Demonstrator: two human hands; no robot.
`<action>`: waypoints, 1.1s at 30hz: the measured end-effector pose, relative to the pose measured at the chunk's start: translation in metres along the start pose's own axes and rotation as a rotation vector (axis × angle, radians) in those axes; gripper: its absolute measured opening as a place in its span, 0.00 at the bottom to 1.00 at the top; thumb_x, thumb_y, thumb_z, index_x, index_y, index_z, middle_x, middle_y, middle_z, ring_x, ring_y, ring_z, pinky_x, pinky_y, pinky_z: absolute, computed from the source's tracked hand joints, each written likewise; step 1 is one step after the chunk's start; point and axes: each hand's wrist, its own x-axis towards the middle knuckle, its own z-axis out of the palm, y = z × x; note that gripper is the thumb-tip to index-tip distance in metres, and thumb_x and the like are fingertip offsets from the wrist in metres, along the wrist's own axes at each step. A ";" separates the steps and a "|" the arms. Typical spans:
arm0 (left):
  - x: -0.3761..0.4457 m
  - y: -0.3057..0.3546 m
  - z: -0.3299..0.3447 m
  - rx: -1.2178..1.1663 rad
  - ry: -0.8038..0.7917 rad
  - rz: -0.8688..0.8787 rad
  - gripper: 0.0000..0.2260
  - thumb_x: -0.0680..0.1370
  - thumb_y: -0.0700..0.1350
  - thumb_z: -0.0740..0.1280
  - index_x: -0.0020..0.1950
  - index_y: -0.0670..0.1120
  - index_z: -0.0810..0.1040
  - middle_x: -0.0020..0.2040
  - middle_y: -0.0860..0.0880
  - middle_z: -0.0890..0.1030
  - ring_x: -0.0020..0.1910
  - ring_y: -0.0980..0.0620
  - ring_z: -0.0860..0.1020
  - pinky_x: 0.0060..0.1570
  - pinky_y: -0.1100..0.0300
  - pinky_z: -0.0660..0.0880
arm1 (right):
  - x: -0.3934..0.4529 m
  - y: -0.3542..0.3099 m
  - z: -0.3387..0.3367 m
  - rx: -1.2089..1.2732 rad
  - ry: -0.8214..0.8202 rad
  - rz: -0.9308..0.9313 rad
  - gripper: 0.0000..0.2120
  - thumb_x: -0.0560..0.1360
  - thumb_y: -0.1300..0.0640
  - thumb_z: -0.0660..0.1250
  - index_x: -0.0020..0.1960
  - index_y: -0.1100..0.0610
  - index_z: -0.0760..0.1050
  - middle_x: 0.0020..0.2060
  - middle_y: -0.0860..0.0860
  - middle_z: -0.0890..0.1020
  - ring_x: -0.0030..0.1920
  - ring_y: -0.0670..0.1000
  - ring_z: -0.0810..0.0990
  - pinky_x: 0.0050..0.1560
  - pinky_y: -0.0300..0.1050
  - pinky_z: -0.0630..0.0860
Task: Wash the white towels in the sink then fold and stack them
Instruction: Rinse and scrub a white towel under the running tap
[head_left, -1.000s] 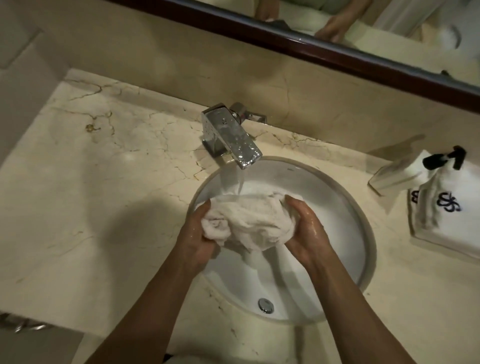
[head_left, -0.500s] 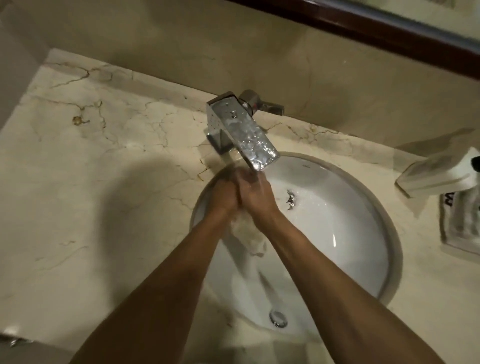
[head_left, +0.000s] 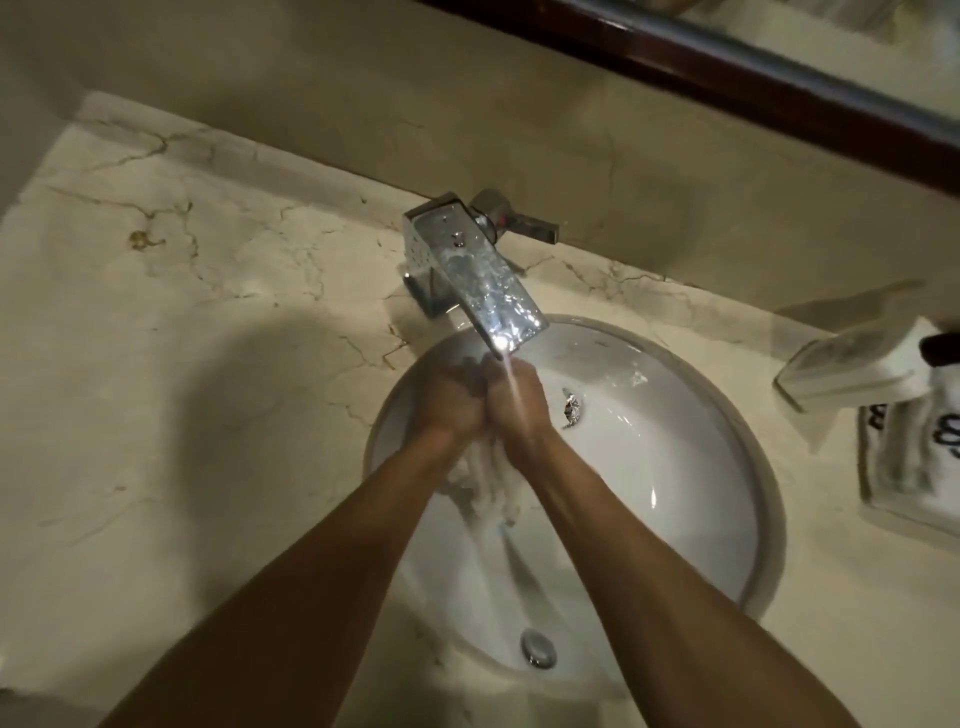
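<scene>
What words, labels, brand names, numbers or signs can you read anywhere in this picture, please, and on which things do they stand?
None can be read as text.
Folded towel on the counter at the right edge: dark marks, cut off by the frame and blurred; they look more like an emblem than letters.
Tap: a small red spot near the handle, no letters.
Wet towel gripped by the left hand and right hand: plain.
Sink: plain.

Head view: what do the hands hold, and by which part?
Both hands, left and right, grip the bunched wet white towel by its upper end; the rest hangs below.
</scene>
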 end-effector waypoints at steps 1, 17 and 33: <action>0.003 0.001 0.002 -0.047 0.003 -0.009 0.29 0.82 0.61 0.51 0.69 0.40 0.74 0.56 0.46 0.79 0.37 0.64 0.77 0.39 0.68 0.79 | 0.000 0.004 0.004 -0.003 -0.027 -0.064 0.18 0.78 0.51 0.58 0.50 0.62 0.81 0.46 0.59 0.85 0.48 0.57 0.82 0.49 0.51 0.77; -0.018 -0.012 0.015 0.016 0.141 0.273 0.19 0.86 0.49 0.54 0.55 0.40 0.82 0.53 0.41 0.84 0.50 0.47 0.82 0.51 0.59 0.77 | 0.011 0.018 -0.005 0.134 0.136 0.117 0.14 0.76 0.48 0.56 0.38 0.55 0.72 0.37 0.55 0.80 0.45 0.59 0.80 0.50 0.57 0.76; -0.052 -0.076 -0.047 -1.093 -0.379 -0.590 0.23 0.81 0.54 0.59 0.64 0.37 0.77 0.56 0.39 0.79 0.47 0.46 0.82 0.39 0.57 0.81 | -0.057 0.058 -0.080 1.230 -0.315 0.561 0.17 0.82 0.58 0.62 0.62 0.69 0.78 0.58 0.65 0.82 0.53 0.61 0.85 0.52 0.57 0.83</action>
